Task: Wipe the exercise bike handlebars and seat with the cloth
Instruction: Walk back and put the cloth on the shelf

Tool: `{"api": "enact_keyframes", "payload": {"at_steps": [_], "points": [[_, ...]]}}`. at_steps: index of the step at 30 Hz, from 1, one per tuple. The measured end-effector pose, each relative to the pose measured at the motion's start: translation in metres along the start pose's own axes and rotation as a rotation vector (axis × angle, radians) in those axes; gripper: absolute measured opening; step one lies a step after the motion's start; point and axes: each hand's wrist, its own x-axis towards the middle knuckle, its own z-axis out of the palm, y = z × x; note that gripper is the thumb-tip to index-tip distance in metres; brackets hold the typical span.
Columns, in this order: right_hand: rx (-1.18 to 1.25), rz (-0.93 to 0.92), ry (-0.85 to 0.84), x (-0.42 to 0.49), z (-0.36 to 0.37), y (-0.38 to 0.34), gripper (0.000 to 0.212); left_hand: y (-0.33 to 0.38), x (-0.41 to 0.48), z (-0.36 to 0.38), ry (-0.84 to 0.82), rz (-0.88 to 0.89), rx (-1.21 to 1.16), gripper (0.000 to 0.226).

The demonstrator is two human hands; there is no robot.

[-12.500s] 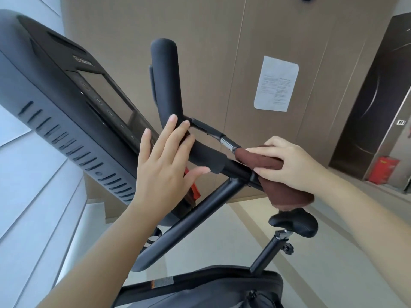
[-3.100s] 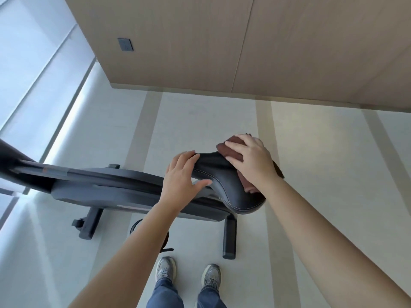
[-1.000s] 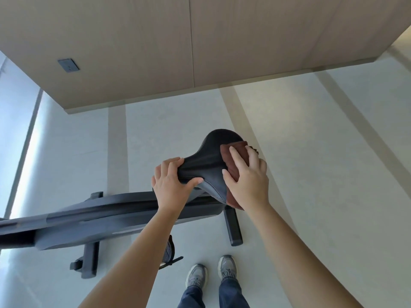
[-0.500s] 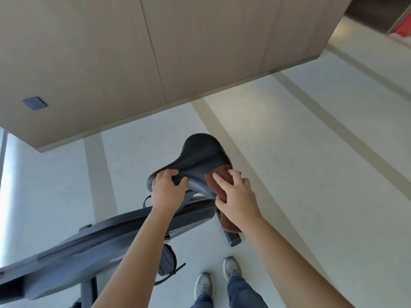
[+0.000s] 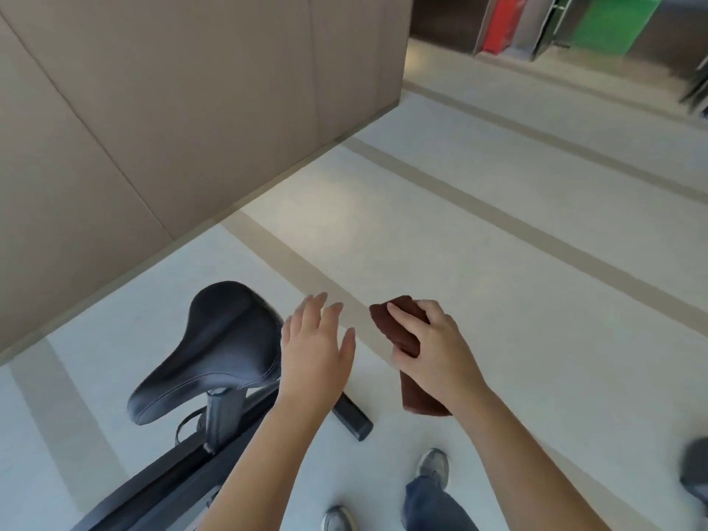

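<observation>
The black bike seat [image 5: 218,346] stands at lower left on its post, above the dark frame [image 5: 161,480]. My left hand [image 5: 316,350] hovers just right of the seat, fingers spread, holding nothing. My right hand [image 5: 433,346] is further right, off the seat, closed on the folded brown cloth [image 5: 406,335], whose lower end hangs below my palm. The handlebars are out of view.
A tan panelled wall [image 5: 191,109] runs behind the seat. The bike's black rear foot [image 5: 352,417] sticks out on the pale floor near my shoes [image 5: 433,463]. Red and green bins [image 5: 613,21] stand far right. A dark object [image 5: 695,469] sits at the right edge.
Both hands have come off the seat and moved right. The left hand let go of the seat's nose and opened; the cloth lifted away with the right hand. The view swung right.
</observation>
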Motion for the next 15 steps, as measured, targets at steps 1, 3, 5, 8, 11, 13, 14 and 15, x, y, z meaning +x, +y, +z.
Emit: {"api": "enact_keyframes", "payload": {"at_steps": [1,3,5,8,11,13,14,15], "points": [[-0.003,0.026,0.028,0.000,-0.011,0.011,0.055,0.014,0.009,0.007,-0.012,0.064,0.009,0.035],[-0.017,0.072,0.085,0.002,-0.034,0.037,0.055,0.044,0.027,0.026,-0.044,0.177,0.016,0.035],[-0.030,0.118,0.146,0.005,-0.058,0.065,0.054,0.077,0.046,0.047,-0.080,0.259,0.015,0.036],[-0.021,0.207,0.221,0.010,-0.096,0.114,0.054,0.135,0.071,0.083,-0.143,0.366,-0.007,0.036],[-0.008,0.274,0.300,0.013,-0.138,0.166,0.055,0.197,0.094,0.117,-0.170,0.462,-0.025,0.036],[0.014,0.321,0.347,0.013,-0.167,0.201,0.055,0.239,0.105,0.137,-0.194,0.499,-0.054,0.035],[0.026,0.346,0.369,0.012,-0.180,0.218,0.055,0.259,0.110,0.146,-0.206,0.518,-0.066,0.035],[0.036,0.364,0.392,0.011,-0.192,0.234,0.055,0.278,0.115,0.156,-0.216,0.538,-0.076,0.035]]}}
